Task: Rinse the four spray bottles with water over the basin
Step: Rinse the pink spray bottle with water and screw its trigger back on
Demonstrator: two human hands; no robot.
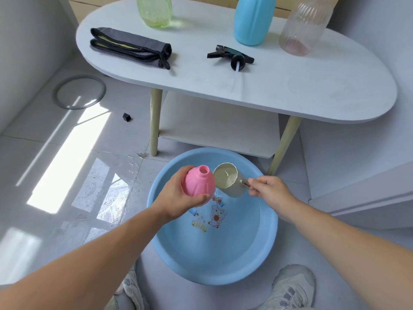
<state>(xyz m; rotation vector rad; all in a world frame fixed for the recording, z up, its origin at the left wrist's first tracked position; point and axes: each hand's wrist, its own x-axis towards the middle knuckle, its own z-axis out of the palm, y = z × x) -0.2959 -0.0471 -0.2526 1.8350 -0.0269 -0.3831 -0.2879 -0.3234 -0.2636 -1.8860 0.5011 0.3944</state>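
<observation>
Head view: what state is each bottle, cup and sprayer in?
Pink bottle: uncapped, tilted, gripped by left hand.
Cup: holds water, handle pinched by right hand.
Green bottle: upright on table.
Blue bottle: upright.
Clear bottle: upright.
Spray head: detached, lying flat.

Both arms are bare and stretched out in front. The left forearm comes in from about 8 o'clock, with the left hand wrapped round a pink bottle, thumb across the near side. The right forearm enters from 4 o'clock. The right hand sits at 3 o'clock of the left one, fingers curled, pinching the handle of a cup.
</observation>
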